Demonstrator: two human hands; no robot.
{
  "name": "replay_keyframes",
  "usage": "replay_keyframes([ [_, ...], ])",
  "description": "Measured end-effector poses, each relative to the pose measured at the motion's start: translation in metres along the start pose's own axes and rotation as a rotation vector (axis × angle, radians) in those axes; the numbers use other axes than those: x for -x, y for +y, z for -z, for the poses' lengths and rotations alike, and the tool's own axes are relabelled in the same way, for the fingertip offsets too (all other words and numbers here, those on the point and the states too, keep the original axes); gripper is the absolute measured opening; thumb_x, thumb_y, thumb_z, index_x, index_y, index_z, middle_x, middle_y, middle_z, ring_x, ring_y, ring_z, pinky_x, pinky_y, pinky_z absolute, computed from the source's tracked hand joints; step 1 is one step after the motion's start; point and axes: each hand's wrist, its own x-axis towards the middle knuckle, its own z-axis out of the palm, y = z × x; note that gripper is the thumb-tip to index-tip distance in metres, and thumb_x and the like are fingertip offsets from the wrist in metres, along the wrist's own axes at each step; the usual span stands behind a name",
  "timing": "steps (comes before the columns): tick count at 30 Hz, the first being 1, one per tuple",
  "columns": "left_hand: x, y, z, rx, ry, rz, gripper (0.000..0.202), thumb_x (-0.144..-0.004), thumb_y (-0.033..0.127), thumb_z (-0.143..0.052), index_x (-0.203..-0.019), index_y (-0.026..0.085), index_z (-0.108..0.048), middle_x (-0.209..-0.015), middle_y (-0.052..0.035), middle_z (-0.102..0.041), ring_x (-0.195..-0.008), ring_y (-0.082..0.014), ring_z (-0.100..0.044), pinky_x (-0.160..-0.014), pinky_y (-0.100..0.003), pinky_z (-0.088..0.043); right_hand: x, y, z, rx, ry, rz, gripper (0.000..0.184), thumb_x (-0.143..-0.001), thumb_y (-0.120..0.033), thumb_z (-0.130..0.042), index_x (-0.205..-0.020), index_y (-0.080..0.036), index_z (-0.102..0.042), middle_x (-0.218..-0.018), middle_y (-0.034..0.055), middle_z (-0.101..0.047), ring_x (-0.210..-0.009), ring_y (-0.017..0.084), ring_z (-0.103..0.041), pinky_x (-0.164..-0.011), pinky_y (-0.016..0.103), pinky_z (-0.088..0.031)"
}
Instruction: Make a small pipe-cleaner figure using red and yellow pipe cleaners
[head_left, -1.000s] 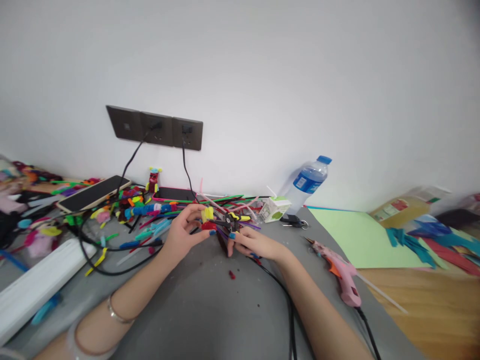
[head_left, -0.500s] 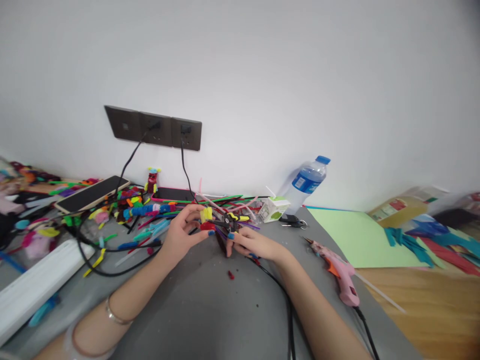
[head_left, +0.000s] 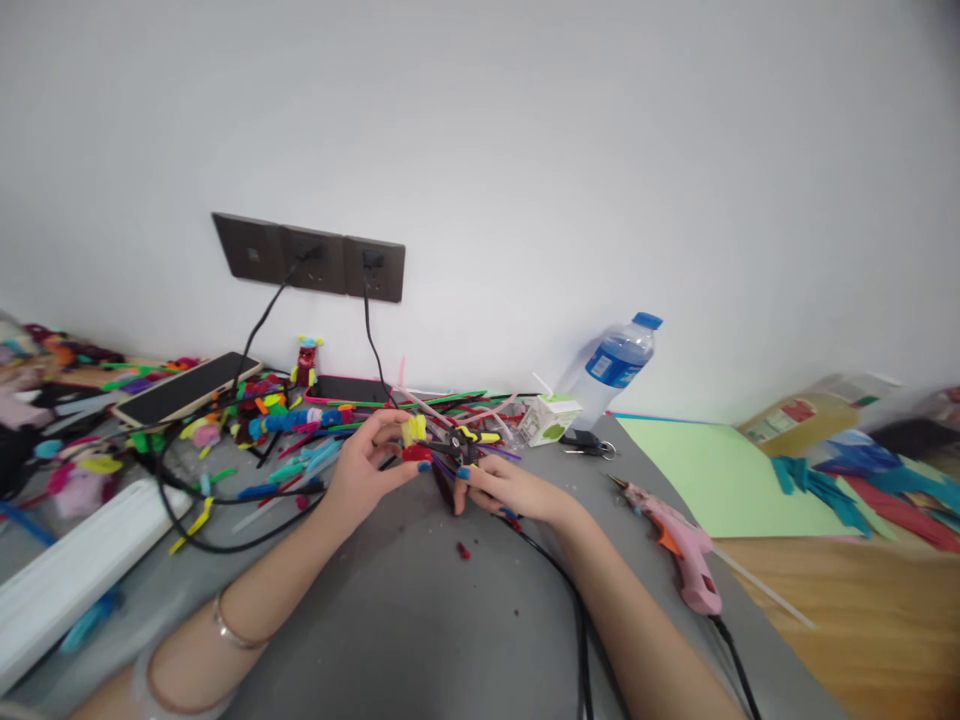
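My left hand is closed in a pinch on a small yellow-and-red fuzzy piece, yellow on top and red below, which looks made of pipe cleaner. Close by on the right, my right hand has its fingers curled, with a dark reddish-brown strip beside the fingertips. What those fingers grip, if anything, is hidden. Just behind them lie black-and-yellow-handled pliers or cutters. A small dark red scrap lies on the grey tabletop in front of my hands.
Colourful pipe cleaners, a phone and a white power strip crowd the left. Black cables cross the table. To the right are a drink carton, a water bottle, keys, a pink glue gun and green paper.
The view has shifted very slightly. Both hands keep nearly the same pose and place, and the yellow-and-red piece stays in my left hand.
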Motion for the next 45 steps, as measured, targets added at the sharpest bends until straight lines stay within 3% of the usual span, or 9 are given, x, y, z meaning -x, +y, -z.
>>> replay_keyframes([
  [30,-0.001,0.002,-0.001,0.000,-0.005,-0.001,0.047,-0.065,0.022,-0.081,-0.106,0.019,-0.057,-0.093,-0.0046,-0.070,-0.092,-0.0203,-0.066,-0.078,-0.028,-0.052,-0.001,0.001,-0.001,0.009,0.004,0.004,0.068,-0.095,-0.064,-0.034,-0.080,-0.009,-0.071,-0.042,-0.0078,-0.036,-0.040,0.007,-0.032,-0.049,0.023,-0.031],
  [38,0.003,-0.001,-0.005,0.053,-0.039,0.007,0.048,-0.065,0.022,-0.084,-0.105,0.021,-0.058,-0.096,-0.0035,-0.068,-0.089,-0.0166,-0.064,-0.078,-0.026,-0.050,-0.002,0.009,0.005,-0.193,-0.022,-0.035,0.052,-0.092,-0.055,-0.043,-0.061,-0.015,-0.057,-0.037,-0.0096,-0.031,-0.034,0.006,-0.027,-0.041,0.022,-0.025],
  [45,0.002,0.000,-0.006,0.100,-0.080,-0.006,0.048,-0.071,0.022,-0.080,-0.111,0.022,-0.054,-0.103,-0.0059,-0.069,-0.098,-0.0199,-0.066,-0.083,-0.029,-0.053,-0.002,0.017,0.005,-0.305,0.009,0.008,0.052,-0.091,-0.060,-0.042,-0.062,-0.018,-0.051,-0.037,-0.0114,-0.027,-0.032,0.006,-0.024,-0.037,0.021,-0.019],
])
